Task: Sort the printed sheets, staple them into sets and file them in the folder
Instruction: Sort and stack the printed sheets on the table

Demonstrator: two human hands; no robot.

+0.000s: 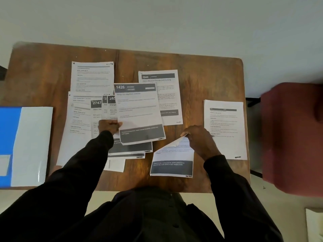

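Observation:
Printed sheets lie spread over a brown wooden table [201, 70]. My left hand [109, 126] grips the left edge of a sheet headed 1426 [139, 110], which lies on top of a fanned pile [97, 109] with numbers 2747 and 265 showing. My right hand [199, 138] pinches the upper corner of a sheet with a dark footer band [172, 163] and curls it upward near the front edge. A sheet headed 2946 [166, 88] lies behind, and a plain text sheet [225, 126] to the right. The blue and white folder [26, 145] rests at the left edge.
Another text sheet [92, 75] lies at the back left. A dark red upholstered seat [293, 133] stands close to the table's right side. A pale wall runs behind the table. No stapler is in view.

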